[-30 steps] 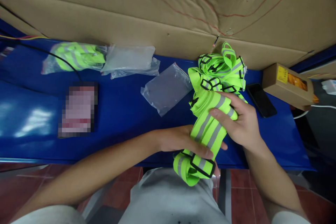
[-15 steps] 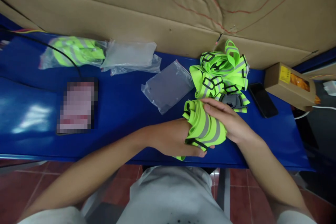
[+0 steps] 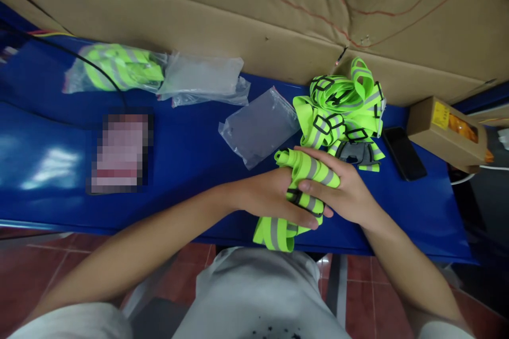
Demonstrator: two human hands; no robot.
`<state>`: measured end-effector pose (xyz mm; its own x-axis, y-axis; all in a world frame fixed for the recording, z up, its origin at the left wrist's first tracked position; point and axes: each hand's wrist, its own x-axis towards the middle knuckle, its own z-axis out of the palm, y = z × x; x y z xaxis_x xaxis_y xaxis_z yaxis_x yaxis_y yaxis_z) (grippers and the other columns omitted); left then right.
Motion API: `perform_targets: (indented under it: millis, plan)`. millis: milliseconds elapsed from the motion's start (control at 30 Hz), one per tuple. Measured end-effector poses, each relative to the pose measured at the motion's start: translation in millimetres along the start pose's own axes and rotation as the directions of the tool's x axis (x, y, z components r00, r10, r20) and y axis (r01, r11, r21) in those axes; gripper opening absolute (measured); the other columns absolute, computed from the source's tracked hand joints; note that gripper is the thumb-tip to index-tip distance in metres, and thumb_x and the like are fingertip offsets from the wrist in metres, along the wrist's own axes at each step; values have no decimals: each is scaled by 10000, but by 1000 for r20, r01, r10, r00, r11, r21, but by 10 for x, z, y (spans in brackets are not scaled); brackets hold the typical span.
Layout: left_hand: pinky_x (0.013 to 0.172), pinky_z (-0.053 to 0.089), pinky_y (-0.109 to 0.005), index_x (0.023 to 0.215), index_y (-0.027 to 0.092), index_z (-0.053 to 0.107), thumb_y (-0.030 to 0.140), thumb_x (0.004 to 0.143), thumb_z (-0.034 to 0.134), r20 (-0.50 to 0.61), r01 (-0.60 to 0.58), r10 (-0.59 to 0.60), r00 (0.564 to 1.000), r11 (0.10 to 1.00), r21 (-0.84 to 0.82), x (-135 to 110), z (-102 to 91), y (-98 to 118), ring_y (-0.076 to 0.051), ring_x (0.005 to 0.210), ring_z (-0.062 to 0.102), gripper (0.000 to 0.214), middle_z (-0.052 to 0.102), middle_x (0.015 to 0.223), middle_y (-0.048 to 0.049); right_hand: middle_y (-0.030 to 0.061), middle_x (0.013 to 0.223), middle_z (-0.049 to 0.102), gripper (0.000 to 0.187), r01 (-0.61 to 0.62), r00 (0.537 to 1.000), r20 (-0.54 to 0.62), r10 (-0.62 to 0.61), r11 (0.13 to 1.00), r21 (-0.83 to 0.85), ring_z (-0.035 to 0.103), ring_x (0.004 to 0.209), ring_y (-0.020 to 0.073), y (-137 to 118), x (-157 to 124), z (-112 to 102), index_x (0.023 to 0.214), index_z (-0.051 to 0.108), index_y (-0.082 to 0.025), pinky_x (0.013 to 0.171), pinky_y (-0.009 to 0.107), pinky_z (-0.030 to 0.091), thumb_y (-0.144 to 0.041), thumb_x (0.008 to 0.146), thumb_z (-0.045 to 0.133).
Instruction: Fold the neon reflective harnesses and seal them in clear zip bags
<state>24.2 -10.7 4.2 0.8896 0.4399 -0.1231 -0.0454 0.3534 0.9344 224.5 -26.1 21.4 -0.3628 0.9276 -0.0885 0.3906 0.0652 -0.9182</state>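
A folded neon-yellow strap (image 3: 314, 169) is held in two bare hands over the front part of a blue table (image 3: 186, 164); the left hand (image 3: 272, 196) clasps the lower folds beneath its thumb, a loop of webbing (image 3: 274, 234) drooping below; the right hand (image 3: 345, 190) pinches the upper folds between thumb and fingers (a black fitting (image 3: 294, 196) peeks out between the hands); just beyond lies a heap of similar straps (image 3: 338, 98), a clear plastic bag (image 3: 260, 128) to its left, a dark phone (image 3: 404, 153) to its right.

Both hands (image 3: 344, 190) curled, close together, forearms (image 3: 159, 238) angled inward
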Motion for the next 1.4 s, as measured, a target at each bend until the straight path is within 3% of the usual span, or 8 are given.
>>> perform_targets:
  millis: [200, 433, 533, 700, 933, 1067, 1267, 1400]
  plan:
    - [883, 608, -335, 1103, 160, 768, 284, 696, 926, 22, 145, -148, 989, 914, -380, 42, 65, -12, -233, 1004, 756, 453, 794, 1111, -101, 29, 1332, 731, 466, 158, 954, -231, -193, 974, -163, 697, 1216, 257, -19, -1, -3, 1325, 711, -252, 1048, 361, 570, -379, 884, 794]
    - [770, 589, -287, 883, 146, 739, 283, 762, 872, -104, 104, -115, 988, 989, -105, 100, -15, -192, -154, 770, 722, 226, 756, 827, -35, 0, 944, 810, 323, 86, 913, -395, -103, 994, -62, 753, 799, 209, 18, -38, -109, 1096, 803, -249, 695, 301, 615, -413, 822, 852]
    - [756, 586, -277, 866, 144, 739, 291, 811, 829, -59, 57, -60, 996, 997, -51, 117, -76, -202, -146, 751, 715, 181, 750, 812, -35, -13, 792, 782, 271, -16, 937, -339, 83, 981, 194, 723, 673, 192, 74, 14, -116, 920, 802, -222, 595, 286, 584, -452, 794, 870]
    - [738, 585, -248, 912, 146, 754, 303, 830, 809, -69, 15, -12, 998, 999, 43, 114, -120, -186, -142, 782, 726, 185, 777, 886, -53, 69, 1033, 818, 357, -177, 940, -156, 304, 824, 539, 783, 977, 315, 117, 108, -94, 1005, 800, -216, 836, 419, 648, -526, 827, 815]
    - [642, 582, -284, 893, 119, 762, 490, 851, 787, -167, 46, -14, 986, 981, 191, 119, -166, -177, -181, 676, 710, 374, 760, 766, -73, 86, 1096, 813, 495, -228, 951, -76, 301, 841, 490, 744, 1128, 341, 128, 140, -187, 1228, 745, -210, 962, 468, 612, -574, 896, 703]
    - [973, 556, -381, 1005, 170, 759, 375, 771, 870, -178, -118, 179, 968, 944, 307, 120, -158, -201, -238, 1016, 718, 330, 786, 1011, -64, 86, 1069, 809, 498, -332, 943, 130, 307, 824, 458, 752, 1080, 334, 145, 141, -141, 1227, 726, -217, 910, 466, 618, -603, 928, 627]
    - [911, 542, -343, 1022, 169, 726, 389, 831, 816, -112, -112, 167, 980, 916, 385, 100, -139, -271, -226, 958, 699, 305, 757, 995, -48, 21, 1143, 728, 290, 88, 969, -241, -60, 991, 106, 707, 1029, 212, 202, 151, -128, 1152, 670, -303, 884, 338, 585, -419, 904, 766]
    - [783, 543, -285, 926, 162, 696, 364, 829, 819, -78, -71, 95, 992, 960, 271, 94, -124, -244, -178, 841, 675, 256, 731, 912, -28, 64, 1108, 756, 265, 233, 960, -104, -261, 946, -224, 702, 1078, 239, 158, 115, -235, 1084, 758, -262, 990, 393, 548, -427, 1047, 554]
